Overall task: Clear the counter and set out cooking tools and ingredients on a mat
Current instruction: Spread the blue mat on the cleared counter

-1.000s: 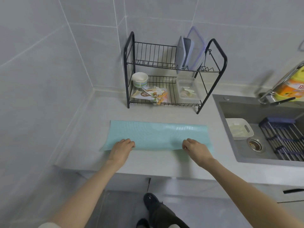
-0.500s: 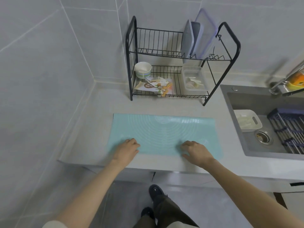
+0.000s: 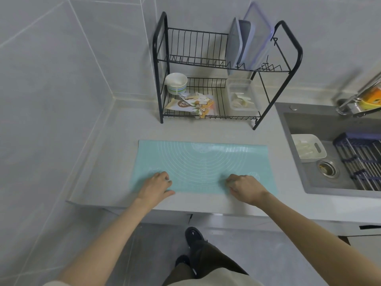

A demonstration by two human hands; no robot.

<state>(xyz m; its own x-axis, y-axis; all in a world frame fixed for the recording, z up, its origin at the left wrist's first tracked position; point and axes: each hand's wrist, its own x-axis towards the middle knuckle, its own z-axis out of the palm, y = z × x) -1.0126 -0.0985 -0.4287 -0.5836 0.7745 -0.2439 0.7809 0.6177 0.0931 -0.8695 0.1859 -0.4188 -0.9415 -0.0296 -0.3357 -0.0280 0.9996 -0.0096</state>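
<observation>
**Here: mat laid flat in front of the dish rack**

A pale blue-green mat (image 3: 202,162), printed with concentric rings, is shown spread flat on the grey bench (image 3: 115,162), just in front of the black two-tier dish rack (image 3: 195,46) and apart from its feet. The mat's near edge is set back from the front edge of the bench.

The left hand (image 3: 156,185) is placed on the mat's near left part, on the side away from the rack. Its fingers are curled under with the knuckles uppermost, and its thumb is laid along the near edge. The right hand (image 3: 244,187) is placed on the near right part, its fingers likewise curled under and pressed down on the mat. Nothing is held in either hand.

On the rack's lower tier, a white bowl (image 3: 176,83) is seen at the left, a printed food packet (image 3: 191,104) in front of it, and a clear container (image 3: 243,96) at the right. On the upper tier, clear lids (image 3: 251,38) are stood on edge at the right.

To the right of the rack, a sink (image 3: 305,178) is set into the bench. In it a white basket (image 3: 309,149) is seen beside the drain (image 3: 327,170).
</observation>
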